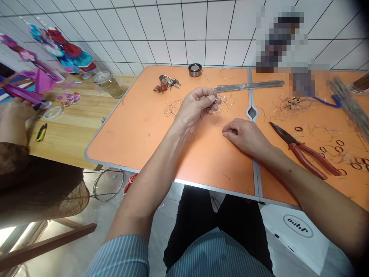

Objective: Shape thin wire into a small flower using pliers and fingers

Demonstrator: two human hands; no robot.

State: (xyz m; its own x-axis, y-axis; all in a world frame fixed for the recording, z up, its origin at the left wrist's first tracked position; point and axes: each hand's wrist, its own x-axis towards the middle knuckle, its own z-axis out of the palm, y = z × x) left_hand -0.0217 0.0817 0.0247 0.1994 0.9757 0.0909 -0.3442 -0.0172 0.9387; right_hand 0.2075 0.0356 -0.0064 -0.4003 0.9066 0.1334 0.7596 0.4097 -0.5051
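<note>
My left hand is raised over the orange table, its fingers pinched on a thin wire flower frame whose loops hang just above the tabletop. A long wire end rises from the pinch toward the back. My right hand rests on the table just right of and below the frame, fingers curled together; a thin wire seems to run from it, but I cannot make out what it holds.
Red-handled pliers lie to the right among small wire rings. A bundle of straight wires, a tape roll, keys and another wire loop frame lie further back. A person's hand works at the wooden table on the left.
</note>
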